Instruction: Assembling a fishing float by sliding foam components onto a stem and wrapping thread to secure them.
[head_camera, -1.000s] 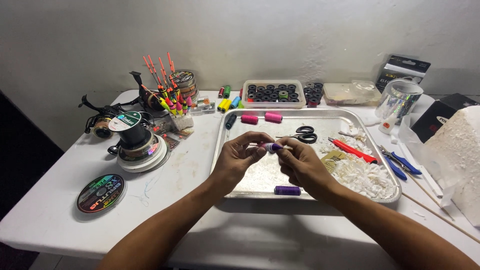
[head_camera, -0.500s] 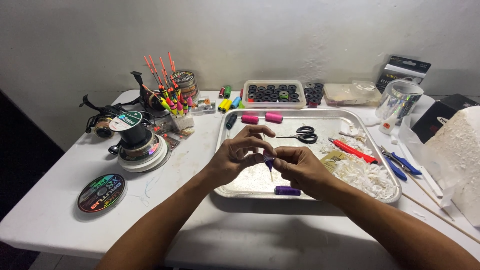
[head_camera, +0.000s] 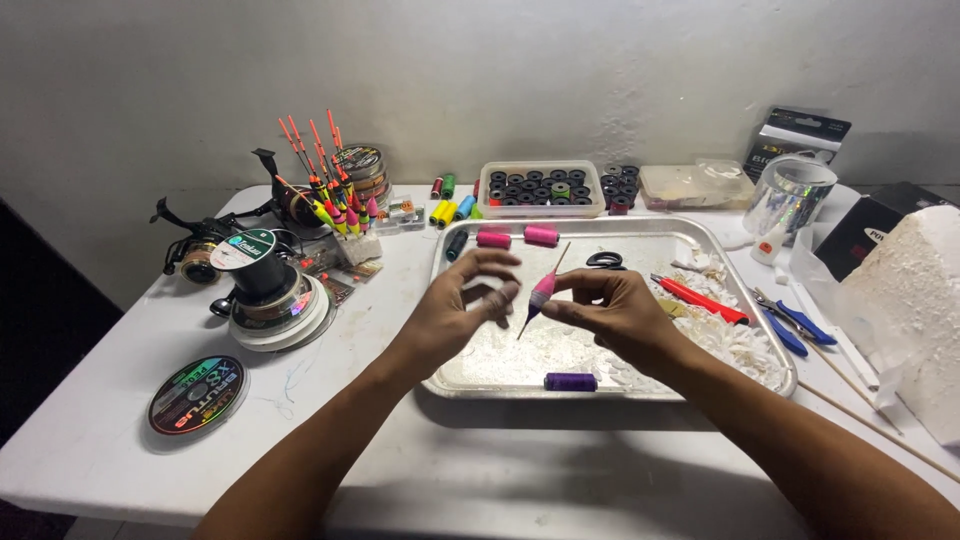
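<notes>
Over a metal tray (head_camera: 455, 382) my right hand (head_camera: 612, 310) pinches a slim fishing float (head_camera: 540, 291) with a pink and purple body and a thin wooden stem, held tilted. Just left of it hovers my left hand (head_camera: 462, 305), fingers spread and curled toward the float's body; whether they touch it I cannot tell. A purple thread spool (head_camera: 570, 381) lies on the tray below my hands. Two pink spools (head_camera: 517, 237) lie at the tray's far edge.
Scissors (head_camera: 604, 261), a red-handled cutter (head_camera: 698, 299) and white foam shavings (head_camera: 735, 345) lie in the tray. Left of it are line spools (head_camera: 265, 285), a flat disc spool (head_camera: 197, 394), a fishing reel (head_camera: 190, 250) and a rack of floats (head_camera: 330, 195). Bobbin box (head_camera: 540, 189), blue pliers (head_camera: 785, 322), foam block (head_camera: 915, 310) stand nearby.
My hands held the float level between them over the tray. Now the right hand holds it tilted upright and the left hand's fingers have opened beside it.
</notes>
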